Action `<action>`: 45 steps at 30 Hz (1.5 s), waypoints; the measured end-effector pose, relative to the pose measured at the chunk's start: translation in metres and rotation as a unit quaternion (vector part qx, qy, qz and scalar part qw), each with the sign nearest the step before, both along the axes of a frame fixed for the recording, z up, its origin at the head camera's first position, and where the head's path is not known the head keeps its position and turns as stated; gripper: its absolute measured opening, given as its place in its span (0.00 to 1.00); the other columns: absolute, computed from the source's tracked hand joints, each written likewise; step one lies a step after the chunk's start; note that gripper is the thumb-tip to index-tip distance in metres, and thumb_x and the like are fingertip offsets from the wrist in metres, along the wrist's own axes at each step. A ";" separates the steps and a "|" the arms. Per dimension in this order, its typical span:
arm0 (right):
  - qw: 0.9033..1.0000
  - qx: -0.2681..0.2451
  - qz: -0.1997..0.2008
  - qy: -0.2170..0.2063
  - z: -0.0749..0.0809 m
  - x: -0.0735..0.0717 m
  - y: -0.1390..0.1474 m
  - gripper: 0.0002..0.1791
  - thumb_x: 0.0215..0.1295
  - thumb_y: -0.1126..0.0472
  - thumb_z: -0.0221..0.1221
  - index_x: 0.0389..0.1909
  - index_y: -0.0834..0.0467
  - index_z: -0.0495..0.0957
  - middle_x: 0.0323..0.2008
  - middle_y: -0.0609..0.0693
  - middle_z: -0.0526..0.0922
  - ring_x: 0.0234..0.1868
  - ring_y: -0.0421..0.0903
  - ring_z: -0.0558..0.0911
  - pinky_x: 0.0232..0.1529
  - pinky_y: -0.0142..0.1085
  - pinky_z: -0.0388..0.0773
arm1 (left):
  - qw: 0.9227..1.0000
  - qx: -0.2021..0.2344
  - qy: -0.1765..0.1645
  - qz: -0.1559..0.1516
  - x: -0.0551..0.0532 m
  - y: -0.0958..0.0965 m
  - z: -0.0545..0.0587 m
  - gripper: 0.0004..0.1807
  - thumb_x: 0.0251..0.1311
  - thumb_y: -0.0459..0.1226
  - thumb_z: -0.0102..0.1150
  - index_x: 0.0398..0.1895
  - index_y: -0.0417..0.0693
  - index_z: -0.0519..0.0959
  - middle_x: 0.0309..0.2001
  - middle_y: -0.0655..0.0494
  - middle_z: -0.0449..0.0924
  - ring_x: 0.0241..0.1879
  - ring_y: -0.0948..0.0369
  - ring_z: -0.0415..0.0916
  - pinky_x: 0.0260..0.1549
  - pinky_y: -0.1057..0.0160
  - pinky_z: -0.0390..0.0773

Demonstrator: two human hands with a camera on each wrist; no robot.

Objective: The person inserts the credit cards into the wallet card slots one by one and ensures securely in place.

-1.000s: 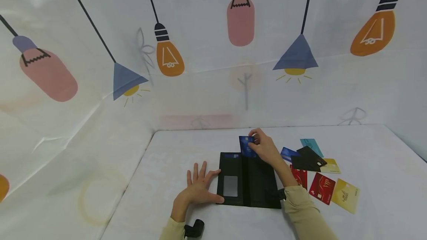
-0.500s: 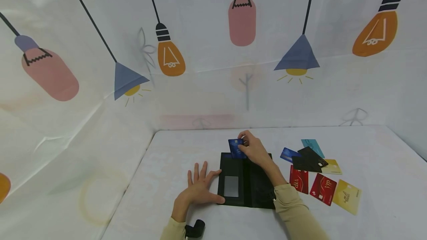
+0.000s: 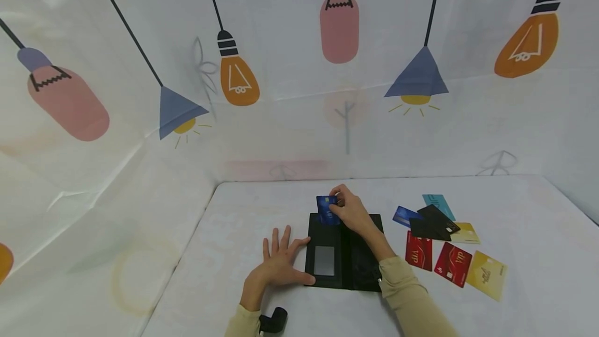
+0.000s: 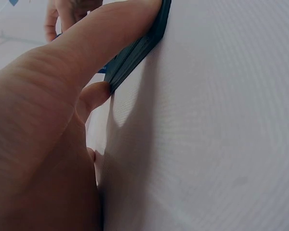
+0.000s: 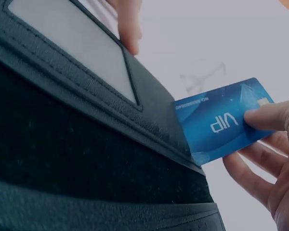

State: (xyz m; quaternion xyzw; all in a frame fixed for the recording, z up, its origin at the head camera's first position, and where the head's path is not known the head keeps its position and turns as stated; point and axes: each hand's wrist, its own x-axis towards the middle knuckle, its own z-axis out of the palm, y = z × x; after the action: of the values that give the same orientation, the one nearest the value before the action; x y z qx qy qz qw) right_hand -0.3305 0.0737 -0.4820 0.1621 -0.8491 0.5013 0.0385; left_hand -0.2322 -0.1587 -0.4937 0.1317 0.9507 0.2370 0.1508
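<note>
A black wallet (image 3: pixel 328 235) lies spread open on the table, with a clear window (image 3: pixel 324 261) in its left half. Between thumb and fingers my right hand (image 3: pixel 352 214) pinches a blue VIP card (image 5: pixel 209 118) at the wallet's top left edge. In the right wrist view the card's lower end is right at the leather edge, and most of its face shows. My left hand (image 3: pixel 280 265) has its fingers spread, with the thumb and index finger touching the wallet's left side. The left wrist view shows that thumb (image 4: pixel 106 31) against the wallet's corner.
On the right lie several cards: a teal card (image 3: pixel 439 206), a blue card (image 3: pixel 405 215), black cards (image 3: pixel 428 227), two red cards (image 3: pixel 418 251) and two yellow ones (image 3: pixel 486 275). A white wall with printed lamps stands behind the table (image 3: pixel 262 203).
My right hand has moved left with the blue card, from above the wallet's fold to the top of its left half. The left hand has stayed in place.
</note>
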 end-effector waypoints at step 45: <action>0.983 0.184 0.013 -0.016 -0.003 -0.017 -0.006 0.30 0.63 0.58 0.66 0.62 0.64 0.67 0.44 0.59 0.82 0.43 0.52 0.81 0.47 0.50 0.79 | 1.000 -0.005 0.003 0.002 -0.001 0.001 0.002 0.50 0.43 0.62 0.72 0.72 0.65 0.64 0.79 0.39 0.34 0.75 0.35 0.21 0.66 0.29 0.24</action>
State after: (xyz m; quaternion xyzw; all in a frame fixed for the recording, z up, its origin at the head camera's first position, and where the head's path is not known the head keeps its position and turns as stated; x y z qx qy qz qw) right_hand -0.3475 0.0680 -0.4851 0.1697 -0.9250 0.3397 -0.0125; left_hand -0.2329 -0.1580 -0.4921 0.1300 0.9524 0.2322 0.1486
